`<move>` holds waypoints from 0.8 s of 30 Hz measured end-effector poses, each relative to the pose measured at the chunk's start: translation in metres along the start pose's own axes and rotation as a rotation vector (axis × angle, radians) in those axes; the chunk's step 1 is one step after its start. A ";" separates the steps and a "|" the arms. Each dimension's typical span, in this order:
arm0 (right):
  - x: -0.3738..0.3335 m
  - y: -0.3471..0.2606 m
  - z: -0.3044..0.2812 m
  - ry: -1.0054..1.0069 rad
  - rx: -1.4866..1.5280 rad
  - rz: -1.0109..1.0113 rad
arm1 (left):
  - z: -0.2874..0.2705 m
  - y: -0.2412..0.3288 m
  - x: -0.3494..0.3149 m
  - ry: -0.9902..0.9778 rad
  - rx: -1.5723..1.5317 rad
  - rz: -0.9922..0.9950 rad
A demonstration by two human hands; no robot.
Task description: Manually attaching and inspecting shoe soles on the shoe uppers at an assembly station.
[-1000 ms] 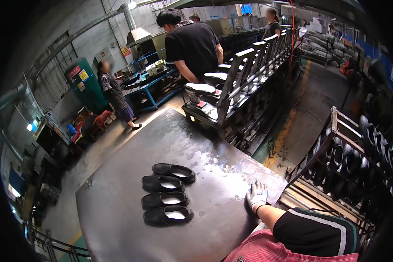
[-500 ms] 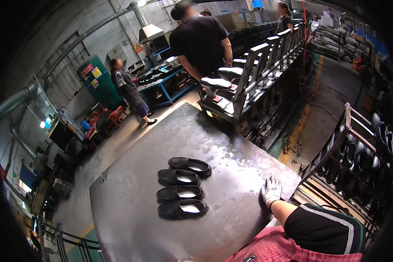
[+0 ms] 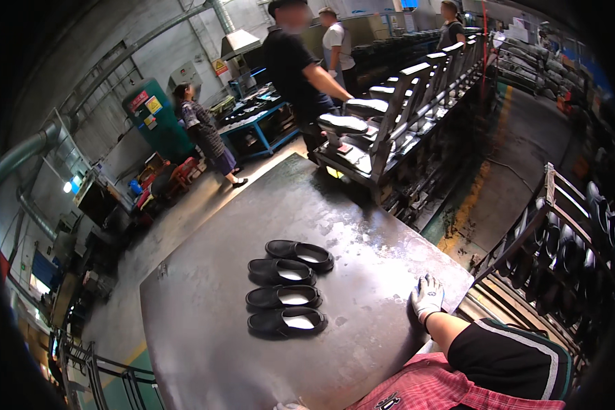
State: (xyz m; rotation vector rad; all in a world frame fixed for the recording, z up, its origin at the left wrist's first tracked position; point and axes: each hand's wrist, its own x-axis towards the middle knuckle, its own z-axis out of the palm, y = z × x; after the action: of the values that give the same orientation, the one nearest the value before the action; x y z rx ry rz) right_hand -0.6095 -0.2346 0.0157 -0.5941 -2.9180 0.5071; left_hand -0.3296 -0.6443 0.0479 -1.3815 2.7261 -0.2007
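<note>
Bottom edge: only a sliver of the left hand [image 3: 290,406] is showing, in a pale glove, so I honestly can't tell if it's open or closed.
Clothes: red checked cloth [image 3: 424,386] is filling the lower right of my feed, next to a black sleeve [image 3: 509,359] with a pale stripe.
Right hand: the gloved right hand [image 3: 428,298] is lying flat near the tabletop's right corner, fingers stretched out, gripping nothing.
Shoes: four black shoes [image 3: 288,322] are sitting mid-table in a close row, soles down, toes pointing left, pale insoles showing, well apart from the right hand.
Surface: the dark, smooth tabletop [image 3: 205,335] is throwing back a bright glare, with blotchy marks running up to its far end.
Right side: a metal rack [image 3: 550,179] is holding lots of dark shoes.
Past the table: a long machine [image 3: 383,147] is carrying pale-topped shoe forms [image 3: 343,124], and a co-worker in black [image 3: 292,65] is reaching a hand to one.
Floor: a worn yellow line [image 3: 466,208] is running alongside the machine.
Back of the room: someone in a patterned dress [image 3: 205,130] is standing between a green tank [image 3: 158,119] and a blue-framed bench [image 3: 269,131]; two more people are standing beyond the machine.
</note>
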 end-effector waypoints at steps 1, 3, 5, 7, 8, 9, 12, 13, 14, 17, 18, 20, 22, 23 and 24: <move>0.001 0.002 0.001 0.013 -0.006 -0.006 | -0.008 -0.003 0.003 -0.069 0.008 0.004; 0.001 0.003 0.003 0.055 -0.015 -0.048 | -0.021 -0.001 0.008 -0.207 0.030 0.035; 0.001 -0.002 0.002 0.009 -0.036 -0.044 | -0.008 -0.018 0.004 -0.119 0.019 0.226; 0.001 0.005 0.018 0.035 0.017 -0.043 | -0.094 0.034 -0.017 -0.084 0.169 0.221; 0.000 0.005 0.021 0.024 0.043 -0.043 | -0.063 0.027 -0.016 -0.069 0.166 0.249; -0.001 0.002 0.020 0.012 0.062 -0.029 | -0.008 0.005 -0.010 0.066 0.140 0.188; -0.001 0.008 0.021 0.000 0.061 -0.021 | 0.030 0.001 -0.001 0.197 0.125 0.137; -0.001 0.008 0.019 0.001 0.064 -0.010 | 0.028 0.002 -0.002 0.187 0.145 0.110; -0.001 0.008 0.017 -0.004 0.058 -0.011 | 0.026 0.004 -0.002 0.191 0.150 0.116; 0.000 0.008 0.018 -0.006 0.054 -0.020 | 0.023 0.008 -0.004 0.192 0.127 0.079; 0.000 0.009 0.017 -0.003 0.057 -0.015 | 0.021 0.005 -0.005 0.190 0.133 0.076; 0.002 0.006 0.015 -0.006 0.048 -0.010 | 0.018 0.000 -0.007 0.190 0.129 0.062; 0.002 0.004 0.009 -0.016 0.046 -0.008 | 0.014 -0.002 -0.009 0.190 0.122 0.050; 0.002 0.003 0.008 -0.017 0.042 -0.002 | 0.012 -0.002 -0.010 0.191 0.117 0.046; 0.002 0.003 0.011 -0.023 0.036 0.000 | 0.011 -0.002 -0.010 0.192 0.111 0.042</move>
State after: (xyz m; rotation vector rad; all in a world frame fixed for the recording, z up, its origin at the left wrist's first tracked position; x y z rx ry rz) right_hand -0.6122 -0.2347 0.0041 -0.5882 -2.9238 0.5689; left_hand -0.3210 -0.6383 0.0377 -1.3380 2.8422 -0.4987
